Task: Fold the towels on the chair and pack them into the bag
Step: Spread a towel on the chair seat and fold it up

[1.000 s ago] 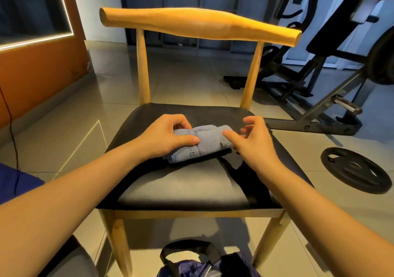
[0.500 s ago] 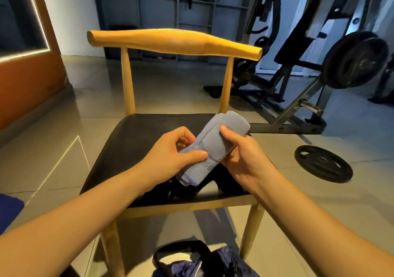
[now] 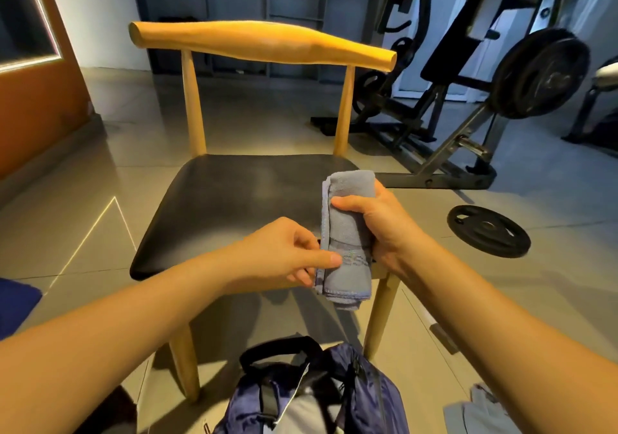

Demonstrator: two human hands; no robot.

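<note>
A folded grey-blue towel (image 3: 347,229) hangs upright in the air over the front right corner of the wooden chair (image 3: 240,193) with its black seat. My right hand (image 3: 378,223) grips the towel around its middle, thumb across the front. My left hand (image 3: 287,253) pinches the towel's lower left edge between thumb and fingers. A dark blue bag (image 3: 317,397) with black handles stands open on the floor just in front of the chair, below the towel.
A black weight plate (image 3: 488,229) lies on the tiled floor to the right. Gym machines (image 3: 501,76) stand behind it. An orange wall panel (image 3: 36,99) is at the left. Grey cloth (image 3: 481,413) lies at the lower right, a blue object (image 3: 16,306) at the left edge.
The towel has been lifted off the seat and turned upright, then carried toward me over the chair's front edge. My right hand moved from touching it to gripping it.
</note>
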